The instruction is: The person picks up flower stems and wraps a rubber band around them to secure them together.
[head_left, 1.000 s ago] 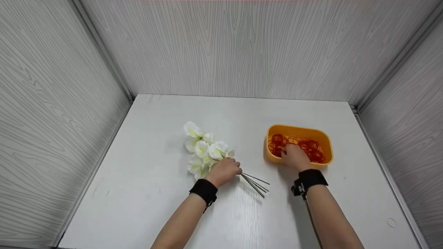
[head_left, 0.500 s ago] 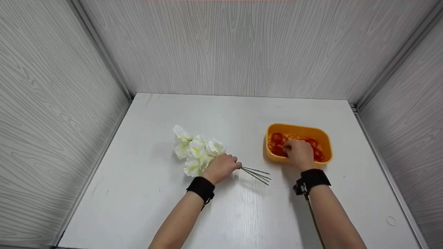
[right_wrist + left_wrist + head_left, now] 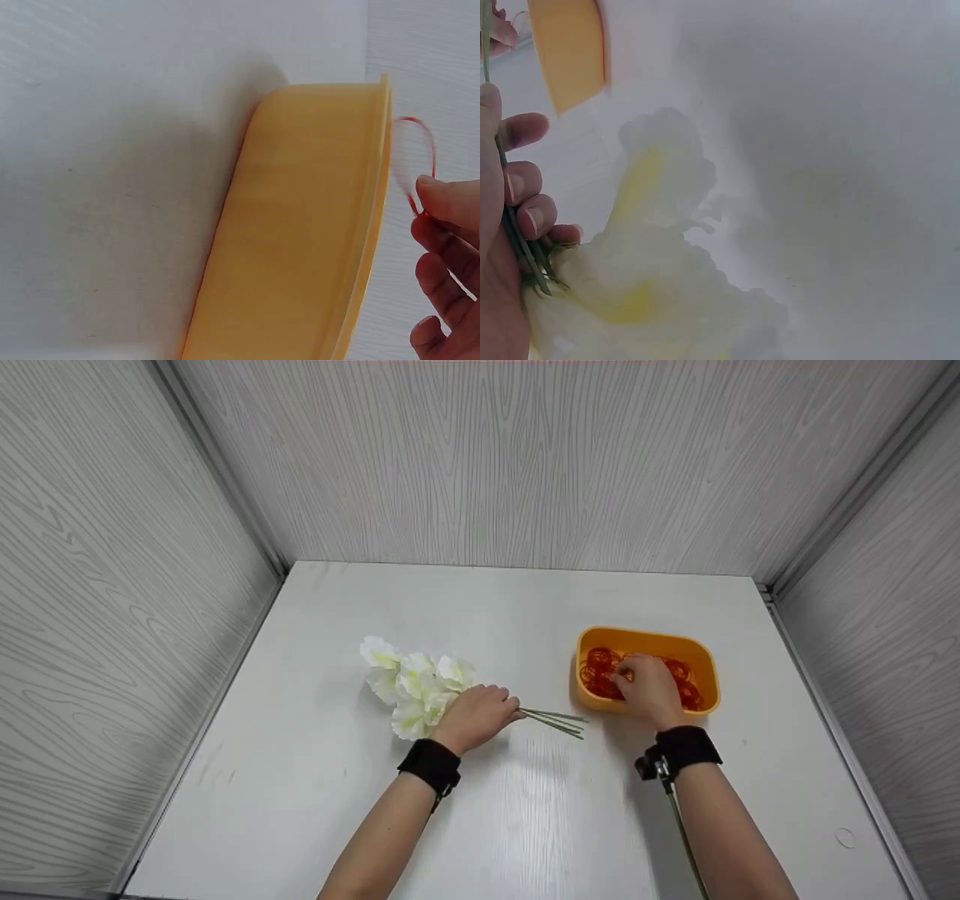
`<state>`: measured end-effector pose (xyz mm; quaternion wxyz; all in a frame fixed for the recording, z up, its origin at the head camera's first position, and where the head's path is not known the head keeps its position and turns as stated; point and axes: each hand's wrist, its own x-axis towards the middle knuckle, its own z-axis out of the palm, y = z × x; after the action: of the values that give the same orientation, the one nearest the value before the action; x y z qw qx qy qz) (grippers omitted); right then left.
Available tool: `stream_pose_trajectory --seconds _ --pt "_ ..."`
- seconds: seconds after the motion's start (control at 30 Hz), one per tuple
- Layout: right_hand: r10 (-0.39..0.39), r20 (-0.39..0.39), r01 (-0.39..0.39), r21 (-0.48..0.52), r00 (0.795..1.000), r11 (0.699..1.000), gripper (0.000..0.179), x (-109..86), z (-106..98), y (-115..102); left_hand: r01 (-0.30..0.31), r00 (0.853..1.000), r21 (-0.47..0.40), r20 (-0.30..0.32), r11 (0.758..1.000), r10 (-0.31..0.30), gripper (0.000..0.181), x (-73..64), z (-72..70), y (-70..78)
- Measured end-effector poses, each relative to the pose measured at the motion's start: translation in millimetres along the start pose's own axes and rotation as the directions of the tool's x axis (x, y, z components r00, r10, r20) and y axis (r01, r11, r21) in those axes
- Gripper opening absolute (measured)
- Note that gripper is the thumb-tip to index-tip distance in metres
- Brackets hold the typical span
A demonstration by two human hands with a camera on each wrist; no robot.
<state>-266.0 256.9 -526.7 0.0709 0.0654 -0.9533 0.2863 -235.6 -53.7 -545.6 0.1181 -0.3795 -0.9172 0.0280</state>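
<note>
My left hand [image 3: 478, 718] grips a bunch of green stems [image 3: 559, 721], its fingers curled round them in the left wrist view. White flowers with yellow-green centres [image 3: 412, 682] spread out to the left of that hand. Over the near side of an orange-yellow tub [image 3: 709, 671], my right hand [image 3: 651, 688] pinches a red rubber band [image 3: 433, 150] between thumb and forefinger, as the right wrist view shows. Below the hand, a heap of red rubber bands [image 3: 600, 660] lies in the tub, partly hidden by the fingers.
The white tabletop [image 3: 480, 825] has panelled walls at the left, back and right. A thin pale ring [image 3: 845, 838] lies near the table's right edge. A cable [image 3: 684, 832] runs along the right forearm from the black wrist strap [image 3: 688, 746].
My left hand has shifted slightly left and away from me, turning the flowers so the stems point more directly right. The right hand has drawn slightly right and up above the rubber bands.
</note>
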Motion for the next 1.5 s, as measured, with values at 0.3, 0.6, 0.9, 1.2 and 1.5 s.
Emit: stream_pose_trajectory --seconds 0.3,0.6,0.9,1.2,1.5 --pt "-0.036 -0.011 0.037 0.119 0.999 0.992 0.009 -0.5 -6 -15 0.095 0.995 -0.004 0.036 0.995 -0.095 0.038 1.9 -9.7 -0.6" --pt "-0.103 0.025 0.097 0.158 0.994 0.983 0.009 -4.4 -3 -38 0.144 0.989 0.068 0.008 0.987 -0.145 0.038 3.1 -10.9 -0.9" --pt "-0.151 0.019 0.144 0.22 0.988 0.965 0.006 -7.2 2 -51 0.15 0.987 0.099 -0.064 0.984 -0.145 0.044 1.0 -11.6 -1.4" --pt "-0.154 0.01 0.145 0.281 0.988 0.949 0.005 -10.3 4 -59 0.159 0.983 0.081 -0.106 0.984 -0.15 0.05 -0.2 -13.7 -2.6" --pt "-0.158 0.053 0.134 0.302 0.986 0.944 0.006 -11.0 5 -58 0.163 0.984 0.054 -0.079 0.985 -0.158 0.049 -0.5 -15.4 -3.1"
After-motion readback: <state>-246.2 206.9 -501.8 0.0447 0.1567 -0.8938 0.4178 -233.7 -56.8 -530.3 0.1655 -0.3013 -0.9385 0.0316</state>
